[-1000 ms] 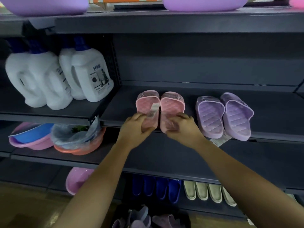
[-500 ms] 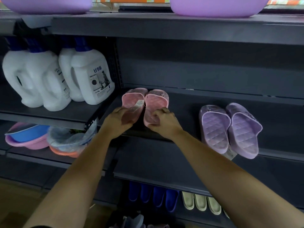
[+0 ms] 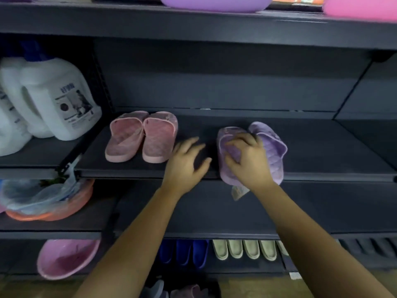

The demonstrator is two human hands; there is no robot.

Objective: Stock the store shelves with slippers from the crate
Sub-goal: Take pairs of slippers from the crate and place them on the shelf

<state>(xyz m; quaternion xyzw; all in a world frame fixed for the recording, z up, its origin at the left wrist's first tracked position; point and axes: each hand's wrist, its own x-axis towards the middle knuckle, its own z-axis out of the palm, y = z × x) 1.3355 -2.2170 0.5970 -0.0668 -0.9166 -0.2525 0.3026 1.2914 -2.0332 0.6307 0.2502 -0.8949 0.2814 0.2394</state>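
A pair of pink slippers lies side by side at the left of the dark middle shelf, with no hand on it. To its right lies a pair of purple slippers with a paper tag hanging over the shelf edge. My right hand lies on the left purple slipper, its fingers curled over the insole. My left hand hovers over the bare shelf between the two pairs, fingers spread and holding nothing. Slippers show at the bottom edge; the crate itself is not discernible.
White detergent jugs stand on the left shelf. Stacked basins in plastic wrap sit below them, and a pink basin lower still. Blue slippers and beige slippers line the bottom shelf. Purple and pink basins sit on top.
Both hands have let go of the pink pair, which now lies at the shelf's left. They moved right; my right hand now rests on the purple pair.
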